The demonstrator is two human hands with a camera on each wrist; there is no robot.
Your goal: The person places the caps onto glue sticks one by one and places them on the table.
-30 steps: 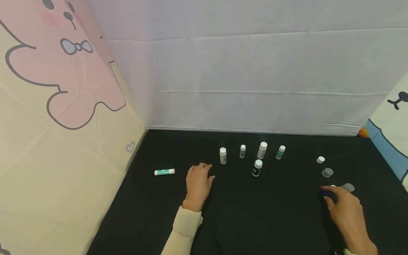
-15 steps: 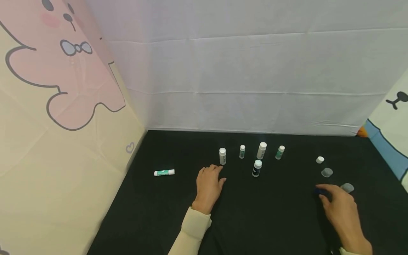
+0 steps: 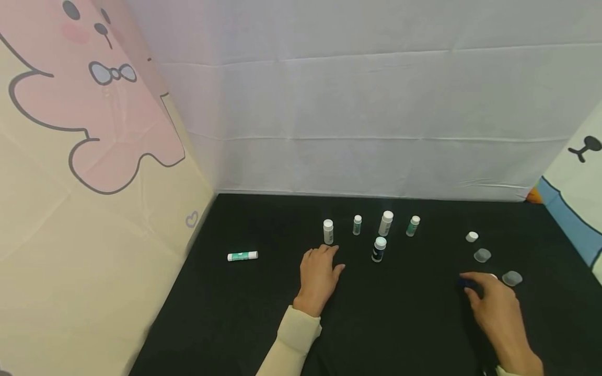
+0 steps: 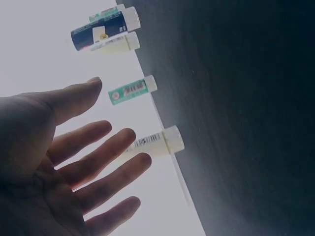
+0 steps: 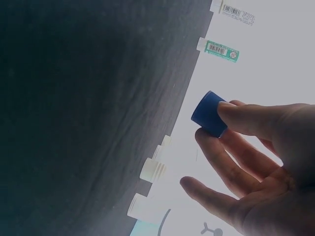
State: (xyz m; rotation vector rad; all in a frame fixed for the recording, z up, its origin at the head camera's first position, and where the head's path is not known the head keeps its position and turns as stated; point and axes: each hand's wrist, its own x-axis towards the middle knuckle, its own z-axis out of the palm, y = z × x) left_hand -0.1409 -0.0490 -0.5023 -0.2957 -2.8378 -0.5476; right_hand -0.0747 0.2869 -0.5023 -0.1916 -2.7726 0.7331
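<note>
My right hand (image 3: 496,313) pinches a dark blue cap (image 5: 209,115) between thumb and fingers, above the right side of the black table. My left hand (image 3: 317,277) holds nothing; its fingers are spread and relaxed in the left wrist view. It is just in front of an upright white glue stick (image 3: 328,233). To its right stand a small green glue stick (image 3: 357,225), a taller white glue stick (image 3: 385,224), a green glue stick (image 3: 413,226) and a dark blue glue stick (image 3: 378,251), all with white caps on top.
A green-and-white glue stick (image 3: 242,256) lies on its side at the left. Near my right hand are a white cap (image 3: 472,236) and two translucent caps, one farther back (image 3: 482,255). Another white piece is partly hidden behind that hand. Cloth walls (image 3: 376,104) bound the black table (image 3: 400,318).
My left hand has moved right, coming in front of the left white glue stick. My right hand has shifted left with the blue cap. The standing glue sticks stay in place.
</note>
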